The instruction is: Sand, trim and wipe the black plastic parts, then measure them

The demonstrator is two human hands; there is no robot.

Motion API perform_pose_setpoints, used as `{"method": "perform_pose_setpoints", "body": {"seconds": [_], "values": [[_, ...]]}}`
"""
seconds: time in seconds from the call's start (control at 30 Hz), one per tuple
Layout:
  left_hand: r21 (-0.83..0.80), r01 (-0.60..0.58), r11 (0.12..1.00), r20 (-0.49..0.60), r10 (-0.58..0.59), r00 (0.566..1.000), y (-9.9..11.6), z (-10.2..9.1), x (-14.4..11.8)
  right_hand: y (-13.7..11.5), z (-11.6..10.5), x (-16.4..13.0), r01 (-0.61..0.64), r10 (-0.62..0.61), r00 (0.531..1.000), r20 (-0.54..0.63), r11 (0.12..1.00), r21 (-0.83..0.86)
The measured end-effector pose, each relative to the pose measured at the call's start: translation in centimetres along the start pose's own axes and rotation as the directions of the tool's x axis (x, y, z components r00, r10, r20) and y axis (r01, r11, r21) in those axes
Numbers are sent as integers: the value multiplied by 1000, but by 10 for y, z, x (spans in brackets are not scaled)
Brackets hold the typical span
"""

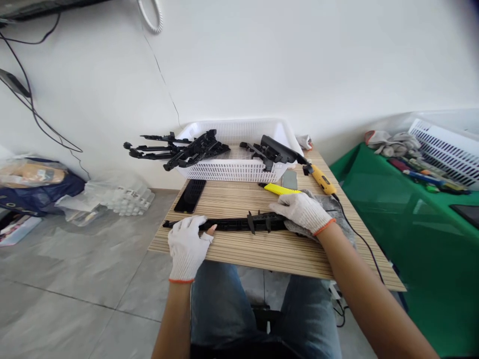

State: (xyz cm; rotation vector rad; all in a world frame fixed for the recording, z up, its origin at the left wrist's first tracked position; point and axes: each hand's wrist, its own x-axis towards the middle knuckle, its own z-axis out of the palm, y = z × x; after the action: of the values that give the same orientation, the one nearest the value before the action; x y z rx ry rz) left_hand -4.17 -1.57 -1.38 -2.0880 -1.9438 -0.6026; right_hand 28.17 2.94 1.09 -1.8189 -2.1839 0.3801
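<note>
A long black plastic trim part (235,224) lies across the wooden table in front of me, with clips standing up along it. My left hand (187,248), in a white knit glove with the thumb tip bare, is closed round its left portion. My right hand (303,213), also gloved, grips the right end, whose tip is hidden under the fingers. Beneath and beside the right hand is a grey cloth (342,219). A yellow utility knife (280,189) lies just beyond the right fingers. The yellow corded tool (322,179) rests farther back on the right.
A white plastic basket (228,172) at the back carries more black plastic parts (198,149), some overhanging its left rim. A black phone (190,196) lies at the table's left. The tool's cord (361,237) crosses the right side. A green-covered table (411,219) stands to the right.
</note>
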Motion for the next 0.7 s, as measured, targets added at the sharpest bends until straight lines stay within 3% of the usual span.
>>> {"method": "perform_pose_setpoints", "body": {"seconds": [0.1,0.27,0.47,0.7], "values": [[-15,-7,1000,-8,7,1000,-1,1,0,3,2,0,47,-47,999,-8,999,5],[-23,-5,1000,-9,5,1000,-2,1,1,-8,-5,-2,-93,93,996,7,996,-11],[-25,-21,999,-15,21,1000,-1,0,1,-17,-14,-3,-153,153,985,74,988,-4],[-19,-15,1000,-20,15,1000,-2,1,1,-13,-12,-4,-129,129,992,18,991,30]]}}
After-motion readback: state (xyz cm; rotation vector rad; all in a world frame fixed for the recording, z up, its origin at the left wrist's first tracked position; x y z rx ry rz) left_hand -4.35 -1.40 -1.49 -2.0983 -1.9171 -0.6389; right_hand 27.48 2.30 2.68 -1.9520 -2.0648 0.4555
